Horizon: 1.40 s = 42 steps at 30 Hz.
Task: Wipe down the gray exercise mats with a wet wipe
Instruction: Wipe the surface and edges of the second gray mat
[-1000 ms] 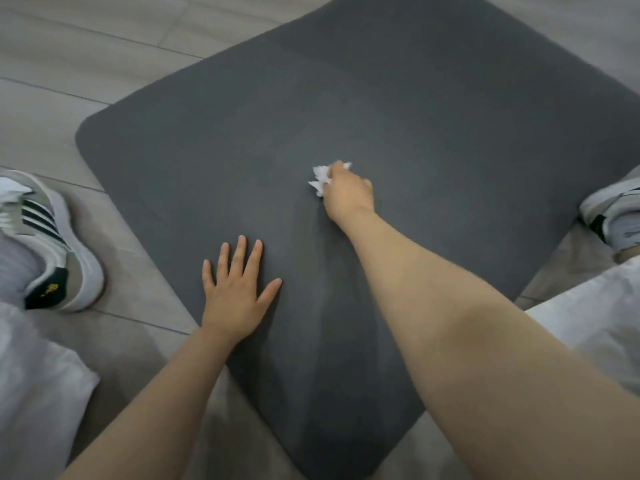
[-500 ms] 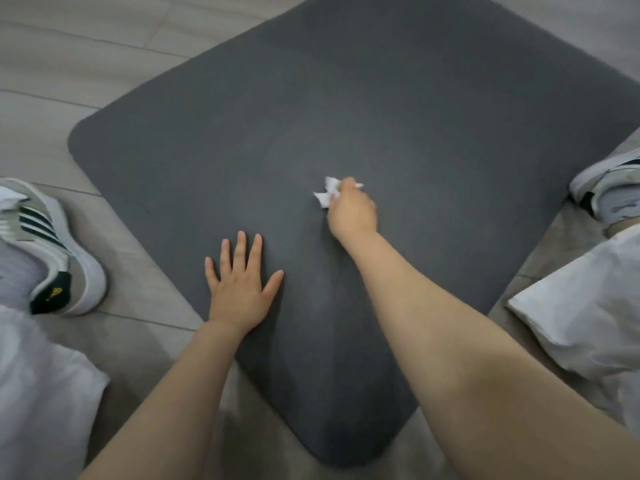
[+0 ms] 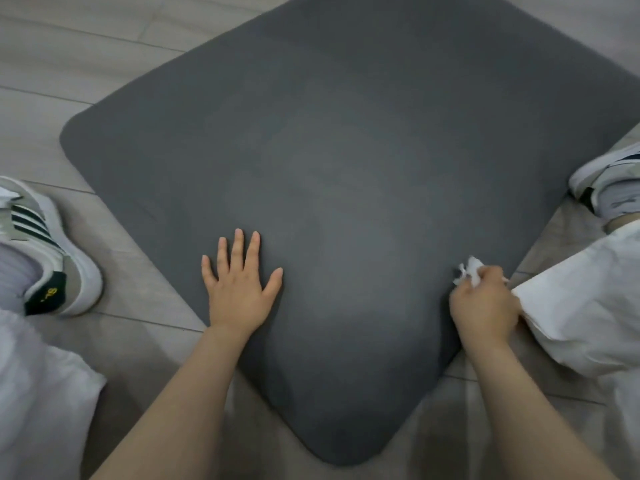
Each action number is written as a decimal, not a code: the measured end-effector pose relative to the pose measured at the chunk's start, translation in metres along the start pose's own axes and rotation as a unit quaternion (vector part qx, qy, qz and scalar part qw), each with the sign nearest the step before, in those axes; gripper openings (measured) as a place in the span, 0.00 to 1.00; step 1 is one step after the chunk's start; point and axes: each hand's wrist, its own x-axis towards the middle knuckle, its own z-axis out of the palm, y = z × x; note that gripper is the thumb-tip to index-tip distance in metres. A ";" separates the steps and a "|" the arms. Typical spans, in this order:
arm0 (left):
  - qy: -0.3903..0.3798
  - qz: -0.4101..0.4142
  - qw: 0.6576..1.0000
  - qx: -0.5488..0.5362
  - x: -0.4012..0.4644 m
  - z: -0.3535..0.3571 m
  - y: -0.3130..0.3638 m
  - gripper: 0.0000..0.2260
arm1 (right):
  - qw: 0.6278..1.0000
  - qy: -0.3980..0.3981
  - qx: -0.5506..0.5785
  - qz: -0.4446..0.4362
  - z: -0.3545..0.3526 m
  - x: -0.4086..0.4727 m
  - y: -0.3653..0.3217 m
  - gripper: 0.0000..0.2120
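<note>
Much of the gray mat (image 3: pixel 346 150) looks unwiped, though dampness is hard to judge; right hand (image 3: pixel 485 306) fingers clamp the wet wipe (image 3: pixel 469 271) at its right edge, left hand (image 3: pixel 239 289) pressing flat, fingers spread.

1 head-worn camera looks steeply down, close above the mat (image 3: pixel 346 168).

I think I'm in a home or small gym room, on the floor. Pale wood-look planks (image 3: pixel 69 81) run from 9 to 12 o'clock, and a gray mat (image 3: pixel 346 150) lies at center. My striped sneaker (image 3: pixel 52 258) sits at 9 o'clock, the other sneaker (image 3: pixel 602 188) at 3 o'clock, indoors.
</note>
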 end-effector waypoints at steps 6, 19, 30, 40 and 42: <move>-0.001 -0.001 1.000 -0.012 0.000 0.000 -0.003 0.38 | 0.905 -0.182 -0.048 -0.381 0.062 -0.020 -0.222 0.15; 0.000 -0.009 1.000 -0.009 -0.001 -0.004 0.002 0.28 | 0.999 0.020 -0.001 -0.031 -0.004 -0.024 0.053 0.15; 0.010 -0.010 0.999 -0.039 0.000 -0.004 -0.002 0.26 | 0.970 0.141 0.198 0.018 0.016 -0.028 0.044 0.12; 0.024 -0.009 1.000 -0.014 0.000 0.000 -0.001 0.26 | 0.993 0.006 -0.096 -0.074 0.001 -0.004 0.005 0.08; 0.028 -0.009 0.999 -0.017 0.000 0.000 -0.001 0.26 | 0.998 -0.003 -0.046 -0.033 0.008 -0.014 -0.011 0.10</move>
